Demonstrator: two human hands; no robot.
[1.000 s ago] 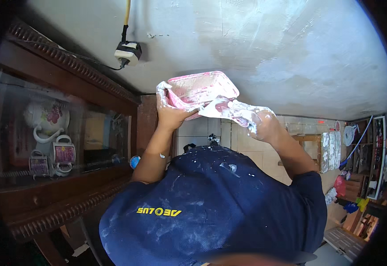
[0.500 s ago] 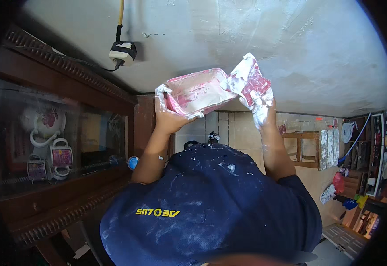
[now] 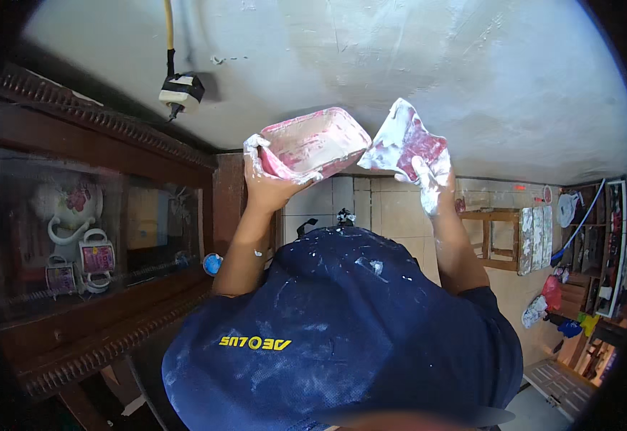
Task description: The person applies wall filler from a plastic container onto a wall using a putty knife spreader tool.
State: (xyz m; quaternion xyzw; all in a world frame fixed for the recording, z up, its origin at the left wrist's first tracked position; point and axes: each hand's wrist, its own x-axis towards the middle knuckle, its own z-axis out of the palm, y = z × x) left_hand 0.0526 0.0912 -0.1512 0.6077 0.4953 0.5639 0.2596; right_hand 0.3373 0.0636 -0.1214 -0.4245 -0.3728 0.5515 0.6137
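My left hand [image 3: 269, 185], smeared with white plaster, grips a pink rectangular tub [image 3: 315, 142] by its near end and holds it up under the white plastered ceiling [image 3: 414, 57]. My right hand [image 3: 428, 185], also coated white, holds up a flat red-pink scraper sheet [image 3: 408, 142] caked with white plaster. The sheet is just right of the tub, with a small gap between them. The dark blue, plaster-flecked cap brim [image 3: 342, 330] fills the lower middle and hides both upper arms.
A dark wooden cabinet [image 3: 91, 287] with glass doors, holding a teapot [image 3: 62, 212] and mugs, stands at the left. A socket box [image 3: 180, 90] on a yellow cable sits on the ceiling. Tiled wall [image 3: 385, 208], a wooden frame [image 3: 500, 237] and cluttered shelves [image 3: 607, 251] lie to the right.
My right hand has drawn the flat sheet off the tub's right end, then tipped it upright and apart from the tub. My left hand has kept the tub raised, shifting little.
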